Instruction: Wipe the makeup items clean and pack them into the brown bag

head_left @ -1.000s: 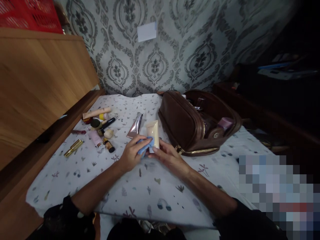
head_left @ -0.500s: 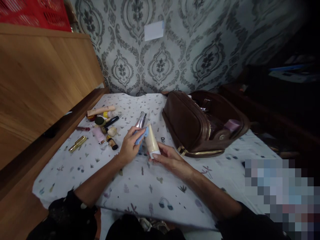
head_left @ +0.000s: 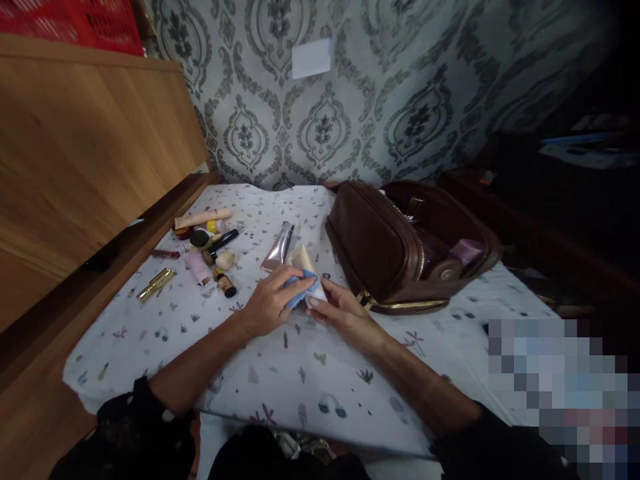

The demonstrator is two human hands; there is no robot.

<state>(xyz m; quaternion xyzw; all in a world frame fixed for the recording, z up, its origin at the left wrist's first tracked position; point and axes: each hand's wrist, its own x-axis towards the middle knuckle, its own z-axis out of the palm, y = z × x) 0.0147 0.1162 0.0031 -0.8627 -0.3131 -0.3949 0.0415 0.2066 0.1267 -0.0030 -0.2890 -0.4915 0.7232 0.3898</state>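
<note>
A cream-coloured squeeze tube (head_left: 302,257) with a white cap stands tilted between my two hands, cap end toward me. My right hand (head_left: 345,312) grips it by the capped end. Pinched in my left hand (head_left: 270,303) is a blue cloth (head_left: 301,289), pressed on the tube near its cap and hiding part of it. Just beyond my left hand a shiny pinkish tube (head_left: 278,249) lies on the patterned tablecloth (head_left: 300,373).
An open brown leather toiletry bag (head_left: 373,247) with a purple-topped item (head_left: 467,251) inside stands at right. Several cosmetics lie at left, among them a pink tube (head_left: 199,268), a small dark bottle (head_left: 225,283) and a gold tube (head_left: 155,285). A wooden cabinet (head_left: 100,127) borders the left side.
My left hand has slid the blue cloth down the cream tube toward its cap, uncovering more of the pinkish tube. My right hand still holds the cap end.
</note>
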